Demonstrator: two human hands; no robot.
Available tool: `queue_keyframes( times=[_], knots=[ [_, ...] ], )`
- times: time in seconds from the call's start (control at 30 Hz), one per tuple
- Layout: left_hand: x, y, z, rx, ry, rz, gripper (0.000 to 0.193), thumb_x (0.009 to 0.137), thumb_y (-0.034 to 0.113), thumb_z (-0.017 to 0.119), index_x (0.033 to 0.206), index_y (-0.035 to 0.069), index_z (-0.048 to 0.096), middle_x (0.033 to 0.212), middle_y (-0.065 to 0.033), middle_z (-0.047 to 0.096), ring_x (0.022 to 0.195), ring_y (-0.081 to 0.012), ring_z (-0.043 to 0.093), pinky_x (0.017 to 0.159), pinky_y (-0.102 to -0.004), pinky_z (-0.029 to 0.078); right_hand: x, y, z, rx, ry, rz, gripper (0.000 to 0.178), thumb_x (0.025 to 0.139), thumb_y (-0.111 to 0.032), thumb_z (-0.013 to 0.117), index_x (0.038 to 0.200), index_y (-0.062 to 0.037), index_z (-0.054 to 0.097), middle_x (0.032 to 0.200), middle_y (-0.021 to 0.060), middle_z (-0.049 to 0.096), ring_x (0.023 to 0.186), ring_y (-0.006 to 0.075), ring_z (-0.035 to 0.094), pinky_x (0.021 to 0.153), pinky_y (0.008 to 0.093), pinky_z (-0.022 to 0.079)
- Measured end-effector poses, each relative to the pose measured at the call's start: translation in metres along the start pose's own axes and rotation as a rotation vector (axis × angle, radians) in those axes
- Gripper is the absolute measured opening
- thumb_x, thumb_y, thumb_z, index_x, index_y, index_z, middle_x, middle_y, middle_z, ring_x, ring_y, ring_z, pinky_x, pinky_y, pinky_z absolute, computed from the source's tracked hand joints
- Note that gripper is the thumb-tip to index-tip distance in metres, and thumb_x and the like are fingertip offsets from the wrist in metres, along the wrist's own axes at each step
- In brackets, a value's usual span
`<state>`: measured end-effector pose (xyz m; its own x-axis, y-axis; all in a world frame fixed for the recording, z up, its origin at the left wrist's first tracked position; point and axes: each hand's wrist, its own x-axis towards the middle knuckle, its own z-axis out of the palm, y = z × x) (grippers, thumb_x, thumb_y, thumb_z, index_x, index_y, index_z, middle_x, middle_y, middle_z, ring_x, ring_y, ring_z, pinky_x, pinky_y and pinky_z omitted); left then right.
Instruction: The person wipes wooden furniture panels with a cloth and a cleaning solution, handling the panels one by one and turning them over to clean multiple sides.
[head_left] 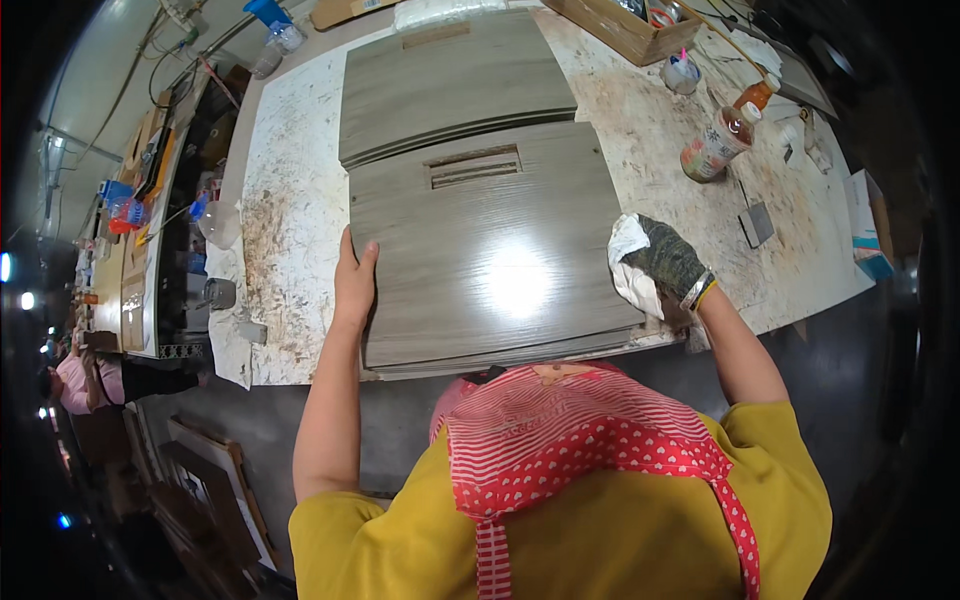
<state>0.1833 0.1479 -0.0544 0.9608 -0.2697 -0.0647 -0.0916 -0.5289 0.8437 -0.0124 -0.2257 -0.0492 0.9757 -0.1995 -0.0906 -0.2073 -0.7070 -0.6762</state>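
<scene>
A grey wood-grain panel (480, 250) with a slotted rectangular cutout lies on top of a stack in front of me, and a ceiling light glares off its glossy face. My left hand (354, 280), bare, grips its left edge, the thumb over the top. At the right edge my right hand (672, 262) wears a dark knit glove. It is closed on a crumpled white cloth (632, 265), which presses against the panel's side. Behind lies a second stack of similar grey panels (450, 85), its cutout partly cropped by the far side.
The worktable (285, 210) is white and stained. To the right stand a drink bottle (712, 150), an orange-capped bottle (757, 93), a small jar (681, 74) and a dark sanding pad (756, 225). A cardboard box (640, 35) sits at the back; a clear jug (218, 222) is at the left edge.
</scene>
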Motion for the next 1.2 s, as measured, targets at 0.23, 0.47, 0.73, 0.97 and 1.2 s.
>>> queue_keyframes(
  times=[0.23,0.47,0.73,0.97,1.2],
  knots=[
    [-0.025,-0.005,-0.013,-0.059,-0.018,-0.030,0.052,0.086,0.013,0.050,0.131,-0.003,0.029,0.125,-0.0189,0.044,0.115,-0.0252,0.042,0.097,-0.0298,0.030,-0.040,-0.029,0.004,0.116,-0.066,0.163,0.042,0.071,-0.024,0.062,0.106,-0.0026,0.053,0.101,0.0158,0.057,0.099,0.0301,0.053,0.088,0.0346,0.041],
    [-0.047,-0.002,-0.024,-0.199,-0.119,-0.084,0.058,0.084,0.010,0.052,0.133,-0.003,0.025,0.134,-0.0182,0.034,0.123,-0.0258,0.034,0.101,-0.0309,0.026,-0.049,-0.014,0.013,-0.030,-0.059,0.149,0.038,0.077,-0.029,0.056,0.105,-0.0031,0.052,0.099,0.0195,0.057,0.093,0.0339,0.055,0.080,0.0380,0.043],
    [0.030,-0.001,-0.075,-0.309,-0.162,-0.133,0.055,0.088,0.031,0.049,0.131,0.000,0.034,0.134,-0.0132,0.036,0.120,-0.0227,0.039,0.099,-0.0329,0.031,0.015,0.003,-0.067,-0.702,-0.110,-0.296,0.026,0.074,-0.025,0.057,0.099,-0.0169,0.062,0.107,0.0148,0.056,0.100,0.0298,0.053,0.086,0.0359,0.042],
    [0.150,0.016,-0.035,-0.225,0.065,-0.006,0.056,0.089,0.034,0.042,0.130,-0.003,0.031,0.132,-0.0192,0.036,0.123,-0.0296,0.034,0.100,-0.0361,0.028,0.160,-0.022,-0.052,-0.672,0.494,-0.407,0.042,0.079,-0.029,0.056,0.114,-0.0055,0.049,0.102,0.0205,0.055,0.101,0.0289,0.053,0.087,0.0358,0.042],
    [0.183,-0.012,0.005,0.423,0.185,0.465,0.044,0.091,0.021,0.040,0.124,-0.008,0.036,0.133,-0.0242,0.032,0.124,-0.0353,0.030,0.102,-0.0367,0.025,0.247,-0.212,0.047,-0.449,0.548,-0.866,0.047,0.072,-0.033,0.057,0.110,-0.0050,0.051,0.110,0.0181,0.054,0.103,0.0304,0.052,0.089,0.0431,0.039]
  ],
)
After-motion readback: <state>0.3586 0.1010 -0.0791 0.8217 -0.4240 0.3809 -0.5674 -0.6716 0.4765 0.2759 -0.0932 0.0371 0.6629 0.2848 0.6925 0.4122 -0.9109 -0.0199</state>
